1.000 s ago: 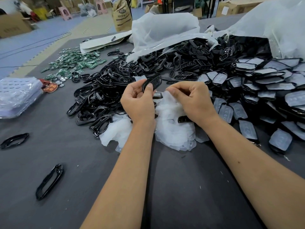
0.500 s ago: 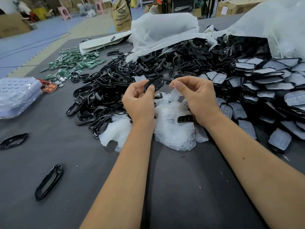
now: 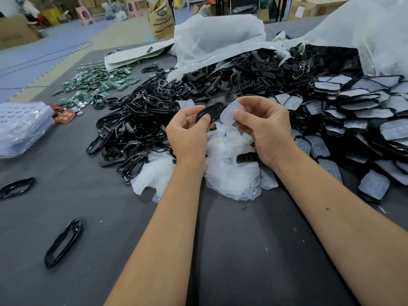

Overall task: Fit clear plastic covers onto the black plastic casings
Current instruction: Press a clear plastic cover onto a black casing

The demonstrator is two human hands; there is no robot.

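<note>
Since the earlier frame: right hand (image 3: 263,127) has risen off the heap of loose clear covers (image 3: 229,171), bringing one clear cover (image 3: 229,111) level with the casing; left hand (image 3: 187,131) barely shifted.

Left to right, on the grey table (image 3: 242,250):
- Bagged clear trays (image 3: 19,127), at the left edge.
- Single black frame (image 3: 63,242), loose near the front left; a second one (image 3: 16,187) nearer the left edge.
- Green circuit boards (image 3: 99,81), scattered toward the far left.
- Black frames, heaped (image 3: 132,120), left of centre.
- Left hand: fingers curled round one black casing (image 3: 209,112), held above the cover heap mid-table.
- Right hand: thumb and fingertips pinching the clear cover by its edge, just beside the casing, edges about to meet.
- Finished casings with covers on (image 3: 357,111), spread to the right edge.

Handling note: likely step is seating the cover. Match the cover's outline to the casing's before pressing; start at one end and work round the rim. Thin plastic probably creases if forced askew. Whether the cover faces the right way up cannot be told.
</note>
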